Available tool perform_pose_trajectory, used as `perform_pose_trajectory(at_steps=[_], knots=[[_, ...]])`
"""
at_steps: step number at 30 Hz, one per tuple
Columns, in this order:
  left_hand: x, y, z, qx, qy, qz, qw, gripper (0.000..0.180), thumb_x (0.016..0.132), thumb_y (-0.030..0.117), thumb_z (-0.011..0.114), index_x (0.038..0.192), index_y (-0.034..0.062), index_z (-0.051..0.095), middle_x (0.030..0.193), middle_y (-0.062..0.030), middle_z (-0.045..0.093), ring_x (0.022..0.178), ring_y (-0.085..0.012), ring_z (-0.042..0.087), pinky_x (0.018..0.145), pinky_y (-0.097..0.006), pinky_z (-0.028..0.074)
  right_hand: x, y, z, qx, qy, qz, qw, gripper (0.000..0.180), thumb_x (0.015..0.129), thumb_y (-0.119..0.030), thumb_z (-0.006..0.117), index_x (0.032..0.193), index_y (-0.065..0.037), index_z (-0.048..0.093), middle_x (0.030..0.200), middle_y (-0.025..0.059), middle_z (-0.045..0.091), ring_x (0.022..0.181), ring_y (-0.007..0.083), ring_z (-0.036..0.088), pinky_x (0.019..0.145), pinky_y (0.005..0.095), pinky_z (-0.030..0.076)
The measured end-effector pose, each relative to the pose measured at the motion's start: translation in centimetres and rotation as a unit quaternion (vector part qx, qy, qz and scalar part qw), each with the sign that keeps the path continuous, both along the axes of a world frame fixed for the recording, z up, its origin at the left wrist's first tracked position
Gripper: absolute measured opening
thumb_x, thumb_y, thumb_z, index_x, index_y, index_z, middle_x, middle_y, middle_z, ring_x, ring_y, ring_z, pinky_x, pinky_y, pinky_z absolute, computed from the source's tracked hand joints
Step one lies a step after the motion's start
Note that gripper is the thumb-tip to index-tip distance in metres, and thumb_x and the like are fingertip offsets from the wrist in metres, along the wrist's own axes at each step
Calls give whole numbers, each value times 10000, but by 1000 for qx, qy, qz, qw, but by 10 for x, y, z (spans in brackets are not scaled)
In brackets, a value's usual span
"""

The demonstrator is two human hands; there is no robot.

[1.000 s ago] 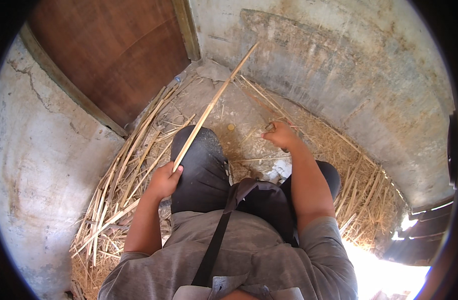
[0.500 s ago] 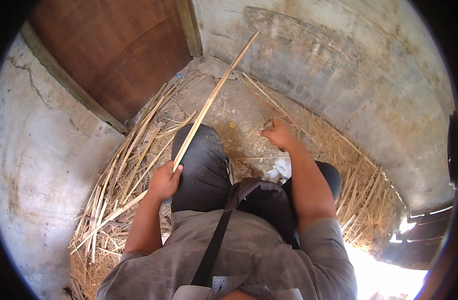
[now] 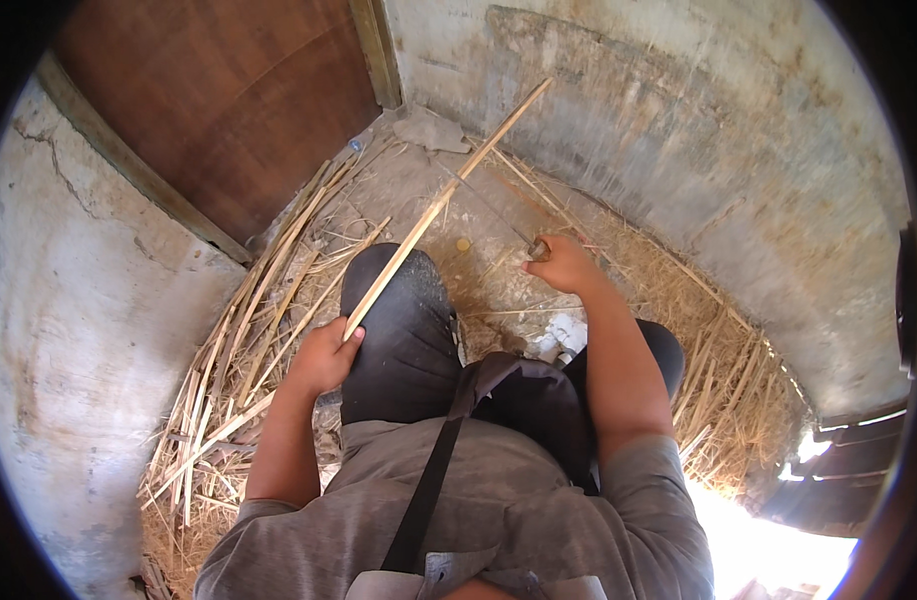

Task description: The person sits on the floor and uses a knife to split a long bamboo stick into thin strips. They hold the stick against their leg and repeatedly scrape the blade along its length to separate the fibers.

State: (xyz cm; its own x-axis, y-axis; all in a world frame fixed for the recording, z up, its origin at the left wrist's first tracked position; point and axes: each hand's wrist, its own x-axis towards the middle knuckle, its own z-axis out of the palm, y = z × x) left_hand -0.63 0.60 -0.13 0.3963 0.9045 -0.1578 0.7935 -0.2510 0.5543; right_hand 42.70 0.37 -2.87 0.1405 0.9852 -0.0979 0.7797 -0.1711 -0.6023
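Note:
My left hand (image 3: 326, 358) is closed round the lower end of a long pale bamboo strip (image 3: 434, 208). The strip slants up and away to the right, passing over my left knee. In my right hand (image 3: 562, 264) is the handle of a long knife (image 3: 496, 213), its thin dark blade pointing away to the left. The blade's far end meets the strip in the picture, beyond my knee; whether they touch I cannot tell. My right fingers are wrapped round the handle.
Loose bamboo strips (image 3: 271, 290) lie along the left, by a brown door (image 3: 229, 110). Thin shavings (image 3: 719, 375) are heaped along the right wall (image 3: 659, 130). A white broken piece (image 3: 561, 335) lies between my knees (image 3: 404, 310).
The strip's far end has swung to the right and a little lower. The knife's blade, hard to make out before, now shows pointing toward the strip. Both hands have barely moved.

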Motion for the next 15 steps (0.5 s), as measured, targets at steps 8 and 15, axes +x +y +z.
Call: perform_pose_trajectory(at_steps=[8,15], knots=[[4,-2,8,-19,18,11,1000,377,1032,387,569,976,16,598,899,-272,673,891,-480,643,795,-509,495,-39,-3,9,-10,-53,165,985,435,815,-358,777,1114,-51,702,1001,213,710,976,396,684,843,466,533],[1,-1,3,-24,3,10,1000,382,1034,389,565,973,13,596,880,-271,667,873,-480,640,783,-516,491,-3,-1,4,-38,81,-23,996,492,807,-385,788,1092,5,696,986,222,713,949,400,682,831,458,528]])
